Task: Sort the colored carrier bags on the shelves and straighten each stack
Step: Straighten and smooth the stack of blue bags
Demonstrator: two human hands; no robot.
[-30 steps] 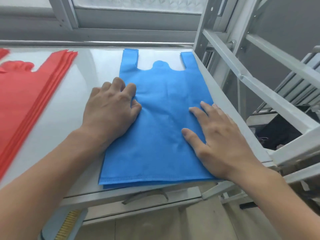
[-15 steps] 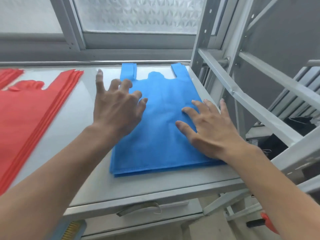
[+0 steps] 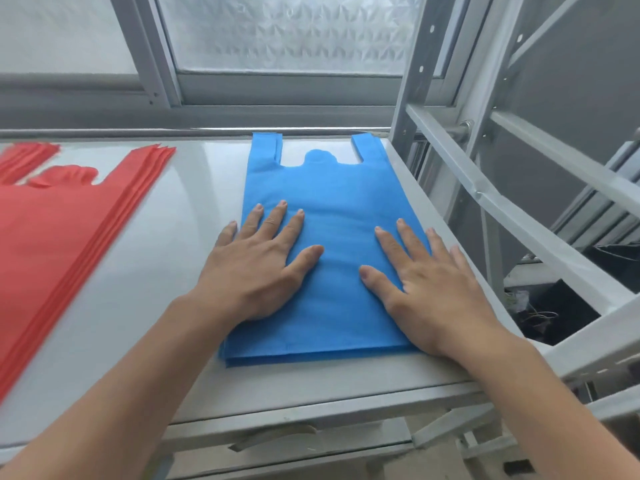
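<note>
Blue carrier bags (image 3: 332,209), stacked flat at the right end of the white shelf (image 3: 180,258), handles pointing toward the frosted window (image 3: 291,29). Lying farther from the shelf's front lip than a second ago, when the bottom hem overhung that edge; now fully on the surface, bare shelf showing in front of the hem. Several layer edges showing at the bottom left corner, slightly stepped. Right side running just beside the shelf's right edge, next to the grey metal rack frame (image 3: 485,188).

Red carrier bags (image 3: 52,244), a larger stack at the left, well apart from the blue one, edges fanned out along its right side, partly cut off by the frame border.

Left hand (image 3: 256,268): flat now, palm down, fingers straight and slightly spread, pressing on the left half of the blue stack; half a second ago lifted above it with fingers splayed, and a second ago curled at the stack's left edge. Little finger and outer palm hanging past the stack's left side over the shelf. Gripping nothing.

Right hand (image 3: 429,289): likewise flat and spread, palm down on the right half of the stack, thumb pointing inward, little finger reaching past the stack's right side. Flat on the bags in both earlier views too. Pinching nothing.
</note>
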